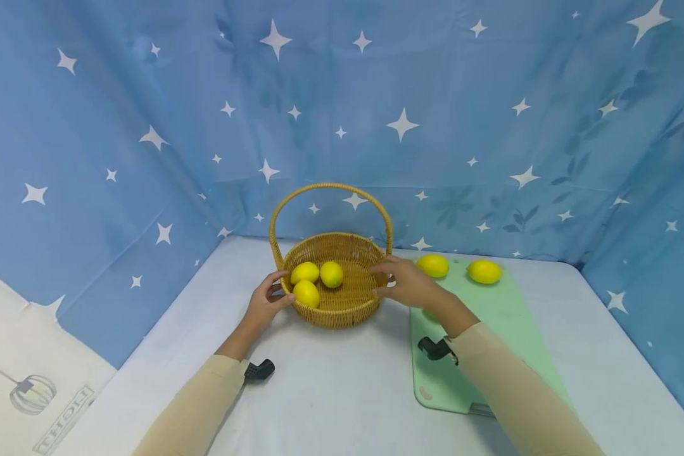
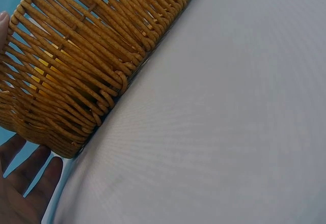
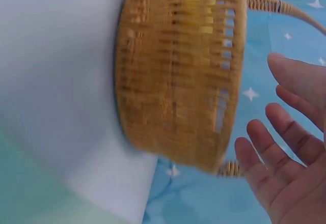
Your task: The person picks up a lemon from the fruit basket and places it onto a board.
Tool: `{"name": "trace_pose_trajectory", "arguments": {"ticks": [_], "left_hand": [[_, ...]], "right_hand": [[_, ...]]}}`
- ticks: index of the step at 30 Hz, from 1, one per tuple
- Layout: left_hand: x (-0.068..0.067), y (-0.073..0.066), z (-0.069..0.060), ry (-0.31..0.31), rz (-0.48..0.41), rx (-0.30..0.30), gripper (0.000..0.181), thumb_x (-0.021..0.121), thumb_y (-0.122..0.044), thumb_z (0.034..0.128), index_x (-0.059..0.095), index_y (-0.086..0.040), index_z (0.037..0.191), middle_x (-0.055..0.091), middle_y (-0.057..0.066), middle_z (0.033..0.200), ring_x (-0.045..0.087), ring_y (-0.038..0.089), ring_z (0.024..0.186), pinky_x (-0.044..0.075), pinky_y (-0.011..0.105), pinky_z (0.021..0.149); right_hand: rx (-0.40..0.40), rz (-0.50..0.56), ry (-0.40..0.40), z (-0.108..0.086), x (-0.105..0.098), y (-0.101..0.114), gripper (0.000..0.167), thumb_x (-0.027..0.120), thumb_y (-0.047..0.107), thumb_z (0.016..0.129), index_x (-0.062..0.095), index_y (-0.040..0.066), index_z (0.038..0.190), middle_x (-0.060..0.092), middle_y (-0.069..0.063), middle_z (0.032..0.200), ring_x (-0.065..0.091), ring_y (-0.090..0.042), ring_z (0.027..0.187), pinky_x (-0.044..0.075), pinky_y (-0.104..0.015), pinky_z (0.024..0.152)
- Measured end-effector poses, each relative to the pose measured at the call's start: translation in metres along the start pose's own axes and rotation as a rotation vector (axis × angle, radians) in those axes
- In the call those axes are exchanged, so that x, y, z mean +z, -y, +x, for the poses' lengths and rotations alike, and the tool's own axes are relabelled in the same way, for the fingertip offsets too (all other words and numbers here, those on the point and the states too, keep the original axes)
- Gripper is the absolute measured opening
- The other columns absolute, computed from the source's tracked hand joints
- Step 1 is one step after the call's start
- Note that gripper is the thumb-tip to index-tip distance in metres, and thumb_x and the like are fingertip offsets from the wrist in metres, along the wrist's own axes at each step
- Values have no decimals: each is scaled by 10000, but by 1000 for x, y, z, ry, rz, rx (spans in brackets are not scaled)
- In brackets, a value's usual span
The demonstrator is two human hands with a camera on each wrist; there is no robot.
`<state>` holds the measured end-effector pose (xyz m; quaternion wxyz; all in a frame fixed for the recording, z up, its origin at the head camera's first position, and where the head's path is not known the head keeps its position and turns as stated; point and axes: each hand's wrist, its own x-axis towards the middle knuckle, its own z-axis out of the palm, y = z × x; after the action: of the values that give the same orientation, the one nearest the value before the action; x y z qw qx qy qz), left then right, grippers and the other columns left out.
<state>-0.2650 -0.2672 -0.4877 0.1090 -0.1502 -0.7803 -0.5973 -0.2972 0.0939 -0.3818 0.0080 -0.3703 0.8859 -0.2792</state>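
Observation:
A woven basket (image 1: pixel 335 316) with an upright handle holds three lemons (image 1: pixel 304 272) on its left side. My left hand (image 1: pixel 264 304) touches the basket's left rim; in the left wrist view, the hand (image 2: pixel 25 193) has its fingers fairly straight against the woven side (image 2: pixel 86 56). Over the right rim, my right hand (image 1: pixel 407 282) has its thumb and fingers spread with nothing between them. The right wrist view puts that hand (image 3: pixel 290 147) beside the basket's rim (image 3: pixel 234 81), fingers slightly bent.
Right of the basket a green board (image 1: pixel 467 373) lies on the white table (image 1: pixel 319 392). Two lemons (image 1: pixel 484 272) rest at its far end, and another (image 1: pixel 431 315) is partly hidden beneath my right forearm. A blue star-patterned curtain (image 1: pixel 342 95) hangs behind.

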Motion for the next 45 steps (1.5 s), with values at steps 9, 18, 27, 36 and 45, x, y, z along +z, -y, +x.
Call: {"name": "trace_pose_trajectory", "arguments": {"ticks": [9,18,27,36,45], "left_hand": [[2,-1,-4,-15,42,-12,615,720,-208,902,438,-108,1439,398,97,1481,492,309,1250,502,328,918],[-1,-13,-7,13,29,-28,607,688,-110,914,413,-52,1452,384,153,1484,455,371,1276,481,249,914],[2,-33,-10,25,35,-10,605,684,-83,909,406,9,1438,374,197,1482,457,398,1268,493,298,917],[2,-37,-9,29,23,-13,618,691,-106,910,400,20,1441,374,207,1480,451,404,1270,488,263,911],[2,-36,-8,29,38,-7,619,690,-97,909,396,25,1439,369,230,1477,463,411,1257,501,341,918]], "right_hand": [[-25,24,30,24,25,12,418,722,216,901,632,126,1299,588,-16,1216,545,-230,1125,485,-370,914],[7,-11,70,43,45,14,428,717,270,904,634,106,1291,588,-14,1259,519,-211,1187,448,-383,978],[55,-27,132,59,54,20,439,715,281,905,624,122,1304,560,-45,1314,535,-237,1171,459,-389,961],[139,-127,175,72,59,27,540,726,315,893,555,175,1386,447,-75,1429,476,-252,1260,416,-399,1026],[106,-233,165,81,68,26,615,750,280,873,507,224,1435,298,-78,1537,364,-269,1360,373,-417,1068]]}}
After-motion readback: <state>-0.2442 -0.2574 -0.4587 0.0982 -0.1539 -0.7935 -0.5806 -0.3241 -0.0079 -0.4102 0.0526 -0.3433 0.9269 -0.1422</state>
